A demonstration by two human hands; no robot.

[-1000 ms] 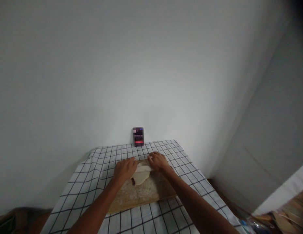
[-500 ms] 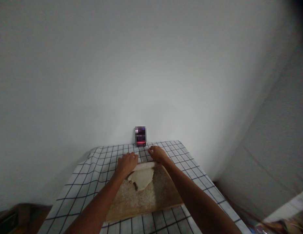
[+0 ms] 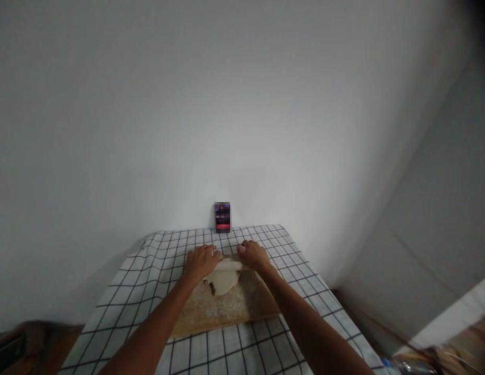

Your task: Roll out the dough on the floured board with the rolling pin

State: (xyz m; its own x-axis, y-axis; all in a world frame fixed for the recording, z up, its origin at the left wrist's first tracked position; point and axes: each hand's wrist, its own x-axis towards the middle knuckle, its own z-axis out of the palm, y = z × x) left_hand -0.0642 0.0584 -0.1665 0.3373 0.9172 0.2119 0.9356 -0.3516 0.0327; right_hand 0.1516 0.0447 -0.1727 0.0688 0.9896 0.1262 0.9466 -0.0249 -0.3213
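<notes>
A pale rolling pin [image 3: 231,265] lies across a flat sheet of dough [image 3: 224,284], with some dough showing on both its far and near sides. The dough has an uneven edge with a small torn spot at its left. Beneath it is a floured wooden board [image 3: 214,311]. My left hand [image 3: 202,259] is curled over the pin's left end. Over the right end, my right hand [image 3: 253,255] is bent with its fingers curled. Both hands hide the ends of the pin.
A table under a white cloth with dark grid lines [image 3: 133,289] carries the board. A phone with a blurred screen [image 3: 222,217] leans on the white wall [image 3: 242,130] at the back. Dark furniture [image 3: 29,341] stands low at the left; blurred items [image 3: 418,364] lie low at the right.
The rolling pin has come back slightly from the board's far edge, so dough now shows beyond it. My right hand has come down a little nearer. The view has shifted slightly.
</notes>
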